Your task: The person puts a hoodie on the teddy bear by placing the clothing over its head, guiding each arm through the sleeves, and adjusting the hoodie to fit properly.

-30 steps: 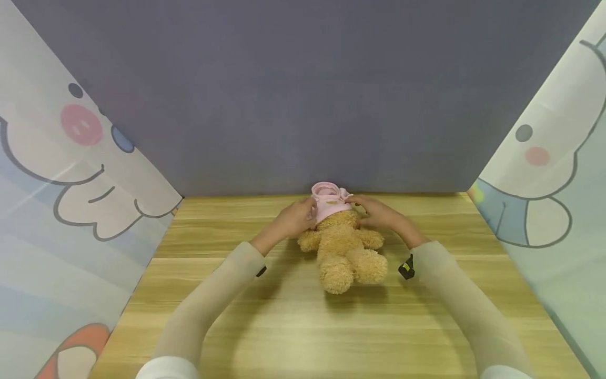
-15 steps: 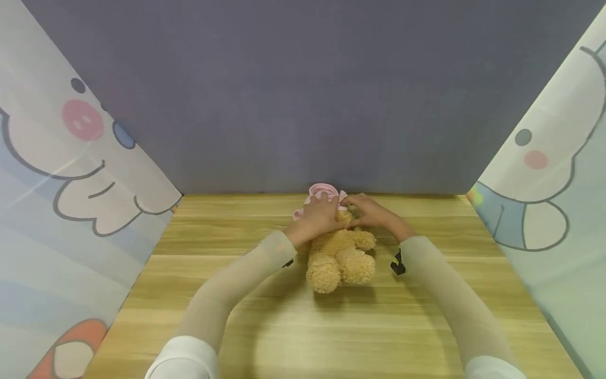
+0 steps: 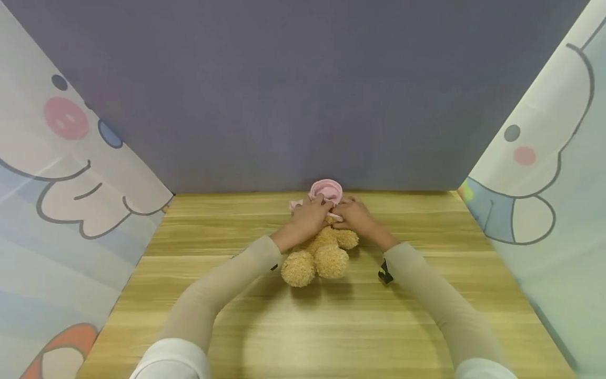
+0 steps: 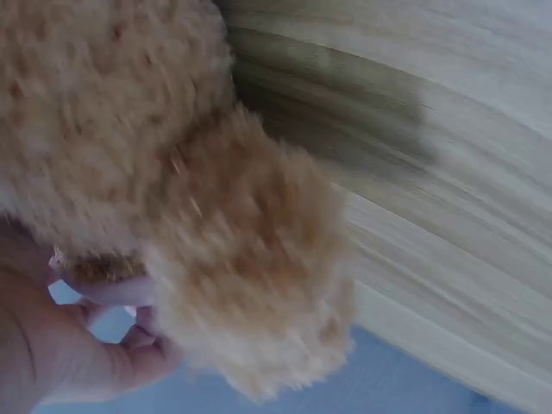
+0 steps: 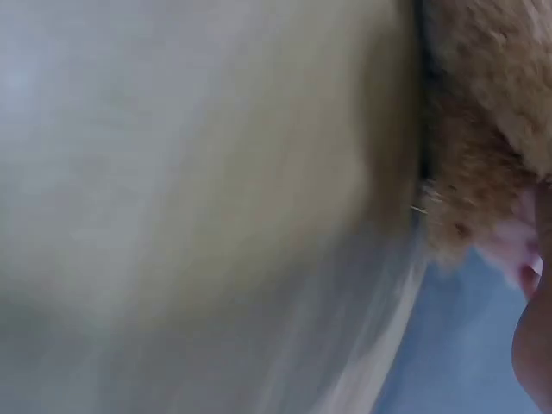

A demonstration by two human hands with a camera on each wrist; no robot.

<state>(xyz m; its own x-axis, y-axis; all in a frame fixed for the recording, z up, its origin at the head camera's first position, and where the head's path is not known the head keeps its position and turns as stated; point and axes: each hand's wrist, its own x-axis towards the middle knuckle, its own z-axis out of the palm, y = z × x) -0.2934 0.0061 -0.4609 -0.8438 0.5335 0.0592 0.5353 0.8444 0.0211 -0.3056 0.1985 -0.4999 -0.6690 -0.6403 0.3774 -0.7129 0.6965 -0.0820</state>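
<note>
Bear (image 3: 323, 251) shifted left; left hand (image 3: 309, 217) and right hand (image 3: 354, 216), curled, pinch pink garment (image 3: 326, 190) between them. Probably light, soft; grip hem (image 3: 335, 216).

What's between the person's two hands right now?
In the head view, part of the pink cloth and some tan fur of the plush toy show between the left hand and the right hand.

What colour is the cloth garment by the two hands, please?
The cloth garment is light pink, seen best in the head view.
</note>
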